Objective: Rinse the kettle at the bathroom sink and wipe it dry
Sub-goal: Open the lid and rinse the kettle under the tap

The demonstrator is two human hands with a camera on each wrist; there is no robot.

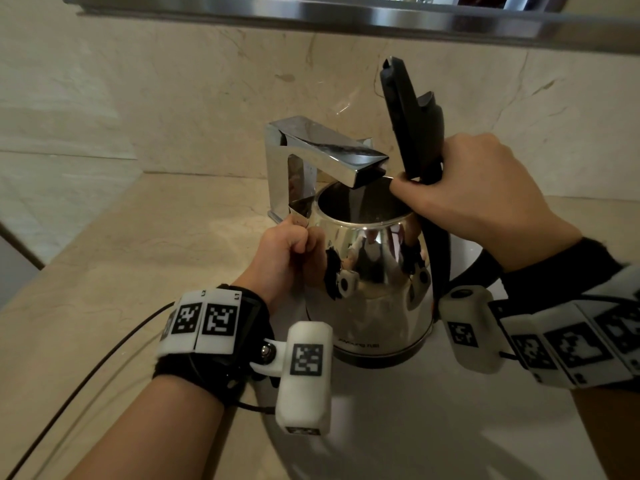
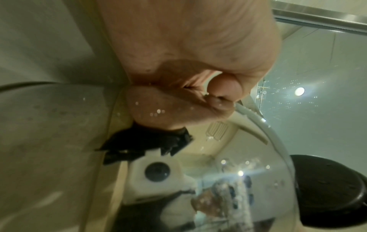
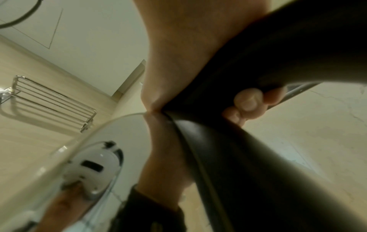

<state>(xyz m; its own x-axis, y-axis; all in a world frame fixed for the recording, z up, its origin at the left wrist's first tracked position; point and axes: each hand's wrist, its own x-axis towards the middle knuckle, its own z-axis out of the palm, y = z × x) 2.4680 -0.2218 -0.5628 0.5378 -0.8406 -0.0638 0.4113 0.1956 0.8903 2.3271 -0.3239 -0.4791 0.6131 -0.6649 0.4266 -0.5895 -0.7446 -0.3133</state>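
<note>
A shiny steel kettle point(image 1: 374, 289) is held upright over the sink, its mouth right under the chrome tap's spout point(image 1: 367, 168). Its black lid point(image 1: 401, 109) stands open, pointing up. My left hand point(image 1: 287, 251) pinches the kettle's pouring lip, thumb and curled fingers on the rim; up close, that left hand point(image 2: 198, 62) sits against the mirror-like kettle wall point(image 2: 178, 172). My right hand point(image 1: 478, 199) grips the black handle point(image 1: 433, 244). In the right wrist view its fingertips point(image 3: 248, 103) wrap round that handle point(image 3: 258, 62). No water stream shows.
The white basin point(image 1: 433, 427) lies below the kettle, set in a beige stone counter point(image 1: 138, 271). A stone wall and a metal mirror frame point(image 1: 346, 12) are close behind and above. A wire rack point(image 3: 53, 102) hangs on the wall. A thin black cable point(image 1: 86, 368) trails over the counter.
</note>
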